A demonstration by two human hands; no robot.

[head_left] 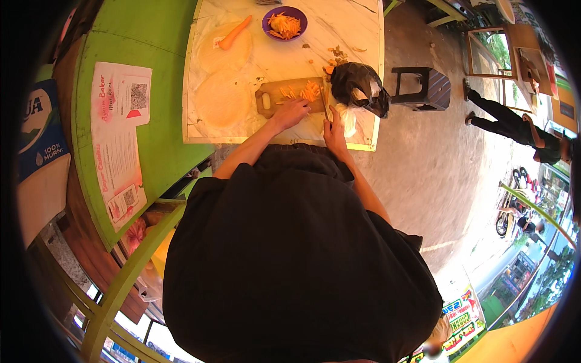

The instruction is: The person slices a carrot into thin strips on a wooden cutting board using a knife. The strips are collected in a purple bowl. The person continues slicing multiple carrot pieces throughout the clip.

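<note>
My left hand (293,110) is on the wooden cutting board (266,94), fingers curled just below cut orange strips (308,91); whether they grip anything is unclear. My right hand (333,127) grips a knife (324,100), its blade pointing away from me along the board's right side. A black plastic bag (354,81) and a pale clear bag (346,121) lie to the right. A purple bowl (267,24) of orange strips stands at the back, and a whole carrot (233,35) lies back left. Orange scraps (336,59) lie above the black bag.
The white table (212,136) adjoins a green board (157,48) with paper signs (115,109). A dark stool (423,88) is to the right. A person in dark clothes (532,139) is at far right; another person (526,225) is near parked motorbikes (502,221).
</note>
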